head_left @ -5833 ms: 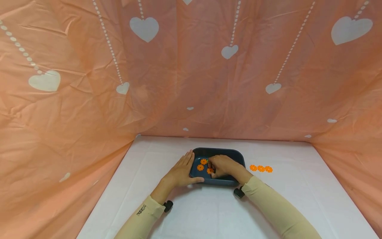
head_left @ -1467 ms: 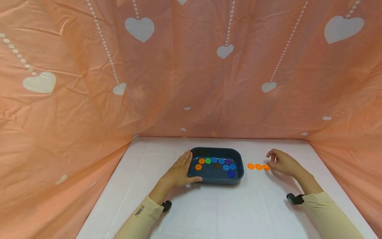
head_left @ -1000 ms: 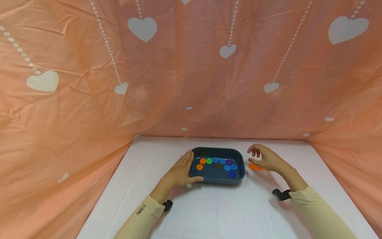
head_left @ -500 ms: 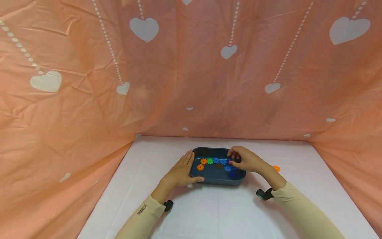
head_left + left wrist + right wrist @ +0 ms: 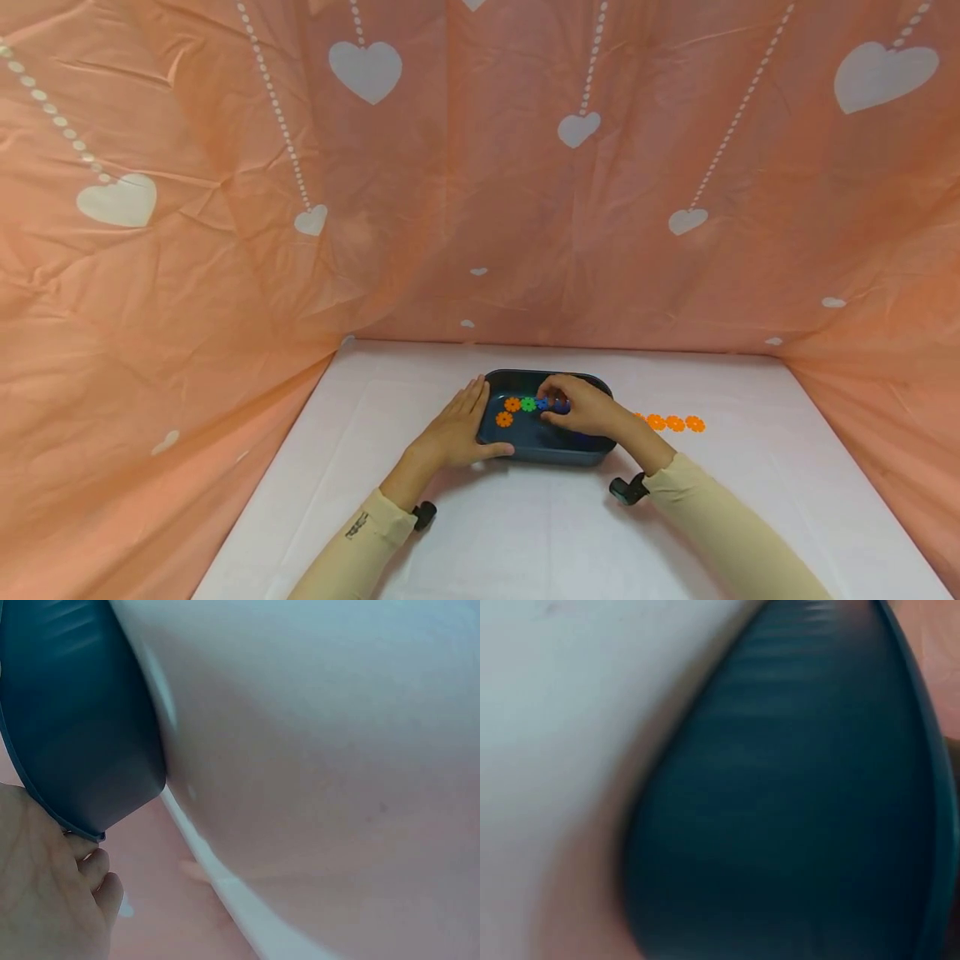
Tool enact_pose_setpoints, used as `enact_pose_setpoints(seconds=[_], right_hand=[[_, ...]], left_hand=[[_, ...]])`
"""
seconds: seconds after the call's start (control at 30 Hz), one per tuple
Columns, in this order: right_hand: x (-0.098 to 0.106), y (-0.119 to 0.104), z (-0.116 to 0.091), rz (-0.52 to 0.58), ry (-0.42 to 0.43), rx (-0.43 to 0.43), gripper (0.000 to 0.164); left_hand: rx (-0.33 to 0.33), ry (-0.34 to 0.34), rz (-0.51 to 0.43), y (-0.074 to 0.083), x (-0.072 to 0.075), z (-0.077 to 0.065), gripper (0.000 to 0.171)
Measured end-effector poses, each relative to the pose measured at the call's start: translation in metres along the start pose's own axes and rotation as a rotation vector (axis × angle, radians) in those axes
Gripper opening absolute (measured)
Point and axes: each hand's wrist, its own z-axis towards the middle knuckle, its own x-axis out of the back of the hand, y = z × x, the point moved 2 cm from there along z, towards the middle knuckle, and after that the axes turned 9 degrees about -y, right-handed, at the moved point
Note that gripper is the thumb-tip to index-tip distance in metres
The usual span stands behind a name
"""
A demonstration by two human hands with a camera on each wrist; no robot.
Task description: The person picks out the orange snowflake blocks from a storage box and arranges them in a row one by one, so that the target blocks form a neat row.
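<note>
A dark blue tray [image 5: 551,457] stands on the table with flower-shaped plastic pieces inside. My left hand [image 5: 453,433] lies along its left end, fingers straight, thumb by the near rim; the left wrist view has this hand [image 5: 45,877] against the tray's rim. Over the tray's middle, my right hand [image 5: 585,407] has bent fingers and thumb apart, close to a blue flower piece [image 5: 543,403]. To its left are a green flower piece [image 5: 528,404] and two orange ones, the nearer an orange flower piece [image 5: 504,420]. My right hand hides the tray's right part.
Several orange flower pieces [image 5: 675,423] lie in a row on the white tabletop [image 5: 487,542], right of the tray. An orange curtain [image 5: 480,208] with white hearts hangs behind and at both sides. In the right wrist view the tray wall [image 5: 795,787] fills most of the picture.
My right hand has moved left from the orange row to over the tray. One orange piece fewer lies in the tray, and the row shows one more. My left hand has stayed put.
</note>
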Motion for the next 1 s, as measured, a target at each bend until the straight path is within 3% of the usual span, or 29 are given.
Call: enact_pose_setpoints(seconds=[0.3, 1.0], right_hand=[[-0.012, -0.006, 0.021, 0.01, -0.036, 0.018, 0.028], [-0.04, -0.001, 0.056, 0.037, -0.167, -0.068, 0.03]], left_hand=[[-0.008, 0.001, -0.002, 0.001, 0.002, -0.001, 0.125], [-0.025, 0.0, 0.016, 0.002, 0.002, -0.003, 0.123]])
